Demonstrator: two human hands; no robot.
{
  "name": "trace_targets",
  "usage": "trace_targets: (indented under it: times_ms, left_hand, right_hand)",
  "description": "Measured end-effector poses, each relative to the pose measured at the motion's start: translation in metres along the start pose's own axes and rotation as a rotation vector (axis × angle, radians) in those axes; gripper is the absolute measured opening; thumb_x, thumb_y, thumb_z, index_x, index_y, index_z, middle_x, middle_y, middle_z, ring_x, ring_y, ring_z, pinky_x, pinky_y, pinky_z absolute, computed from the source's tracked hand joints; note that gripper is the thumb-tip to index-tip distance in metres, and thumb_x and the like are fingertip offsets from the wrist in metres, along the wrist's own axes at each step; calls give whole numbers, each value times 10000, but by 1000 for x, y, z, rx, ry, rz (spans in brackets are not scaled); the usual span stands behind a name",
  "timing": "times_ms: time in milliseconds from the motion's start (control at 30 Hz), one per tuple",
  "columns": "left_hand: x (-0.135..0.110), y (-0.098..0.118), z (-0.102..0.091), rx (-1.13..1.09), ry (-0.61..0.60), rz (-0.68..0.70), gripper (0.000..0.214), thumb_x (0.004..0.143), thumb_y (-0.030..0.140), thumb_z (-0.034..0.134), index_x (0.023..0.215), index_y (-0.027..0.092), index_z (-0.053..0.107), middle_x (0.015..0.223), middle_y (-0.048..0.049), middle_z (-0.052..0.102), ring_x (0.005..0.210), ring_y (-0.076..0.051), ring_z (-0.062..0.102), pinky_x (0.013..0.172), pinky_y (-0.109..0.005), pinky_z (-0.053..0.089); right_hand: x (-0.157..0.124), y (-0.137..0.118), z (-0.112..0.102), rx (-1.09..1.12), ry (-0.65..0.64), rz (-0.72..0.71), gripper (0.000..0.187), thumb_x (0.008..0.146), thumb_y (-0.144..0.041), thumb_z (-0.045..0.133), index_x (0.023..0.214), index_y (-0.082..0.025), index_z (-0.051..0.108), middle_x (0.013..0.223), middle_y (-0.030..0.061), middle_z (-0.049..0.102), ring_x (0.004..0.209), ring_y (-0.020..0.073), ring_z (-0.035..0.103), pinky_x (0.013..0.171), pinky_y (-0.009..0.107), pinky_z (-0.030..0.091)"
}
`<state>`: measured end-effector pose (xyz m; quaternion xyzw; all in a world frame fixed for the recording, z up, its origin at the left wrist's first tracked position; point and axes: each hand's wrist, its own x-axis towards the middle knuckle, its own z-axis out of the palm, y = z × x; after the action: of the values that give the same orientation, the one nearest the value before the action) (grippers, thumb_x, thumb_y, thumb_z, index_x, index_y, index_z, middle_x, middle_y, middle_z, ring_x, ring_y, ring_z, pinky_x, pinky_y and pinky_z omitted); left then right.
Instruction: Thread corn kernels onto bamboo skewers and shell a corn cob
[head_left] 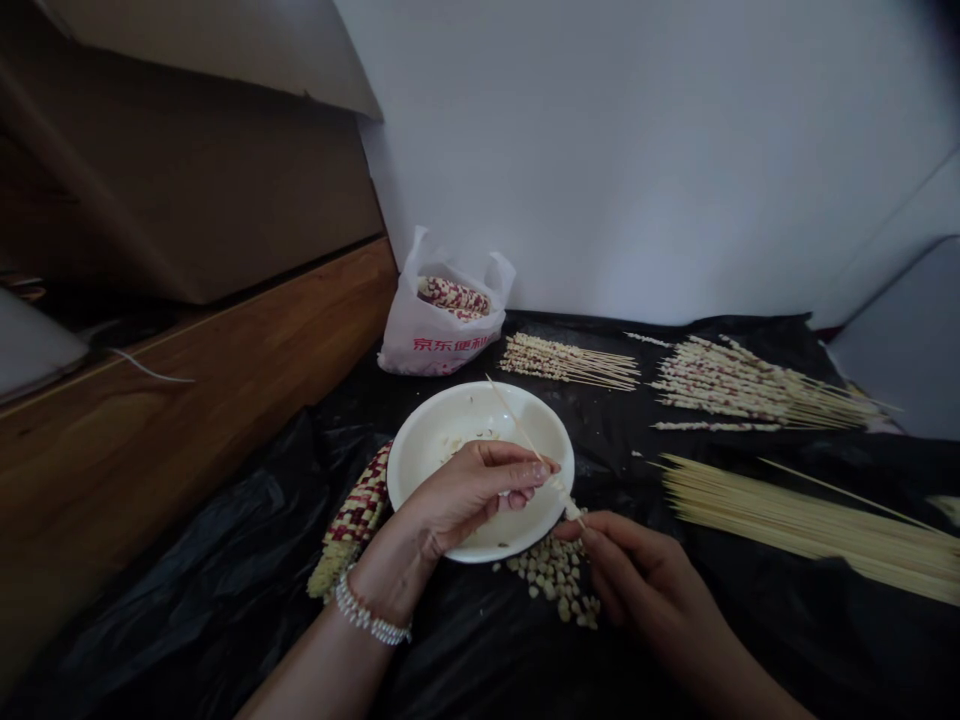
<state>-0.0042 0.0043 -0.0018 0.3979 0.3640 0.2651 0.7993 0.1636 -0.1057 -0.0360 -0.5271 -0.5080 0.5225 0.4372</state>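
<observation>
Left hand gripping skewer, right hand seemingly pinching its tip

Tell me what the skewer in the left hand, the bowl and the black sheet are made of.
The skewer looks like bare bamboo or wood: pale, matte and thin. The bowl seems to be white glazed ceramic, though enamel is possible; its surface has a gloss. The black sheet looks like thin plastic, shiny and creased.
</observation>
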Motion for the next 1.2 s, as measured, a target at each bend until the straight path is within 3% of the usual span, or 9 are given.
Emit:
trace_targets:
  times_ms: [167,300,400,533,800,1033,1200]
  left_hand:
    - [0,-2,3,-10,-24,-2,100,713,119,746,808,91,759,650,-33,668,529,-33,546,545,-121,431]
    - [2,4,-3,-296,69,102,209,848,114,575,993,66,717,937,-129,711,854,-147,672,826,-242,536]
    - [4,12,-11,-482,100,102,458,775,-72,417,1171,30,624,1088,-181,684,1051,-214,650,924,-313,524]
    - [2,19,-14,-534,105,114,689,680,-155,349,1329,27,489,1182,-193,654,1142,-230,606,973,-309,496]
    - [-2,20,-10,-509,176,131,579,784,-114,433,1309,111,531,1244,-174,633,1137,-234,609,959,-314,510]
    - [5,15,-17,-521,200,220,332,877,20,491,1181,56,618,1122,-197,687,1073,-244,649,947,-352,524]
    - [7,14,-18,-527,232,215,308,861,10,517,1135,59,649,1078,-181,705,1007,-218,678,920,-315,542]
  right_hand:
    - [3,-4,0,-2,-5,15,389,939,-485,457,992,-162,669,468,-86,372,444,104,314,461,253,246]
    - [3,-5,-3,-46,4,3,399,936,-492,454,976,-164,676,457,-86,369,444,109,323,484,260,265]
    - [2,-4,-5,-60,-1,26,413,935,-506,446,986,-168,678,456,-85,358,444,112,313,482,263,257]
    - [1,-2,-6,-58,-1,49,418,929,-516,454,996,-172,680,454,-83,357,449,116,314,483,265,251]
    - [-1,0,-6,-44,-31,79,435,919,-537,461,980,-177,698,452,-79,356,446,115,311,489,265,265]
    - [-1,-2,-5,-43,-38,86,438,916,-540,465,992,-176,697,452,-79,365,447,120,322,491,263,258]
    - [0,-3,-5,-42,-39,83,438,917,-537,464,984,-172,696,454,-82,360,444,117,327,489,257,262]
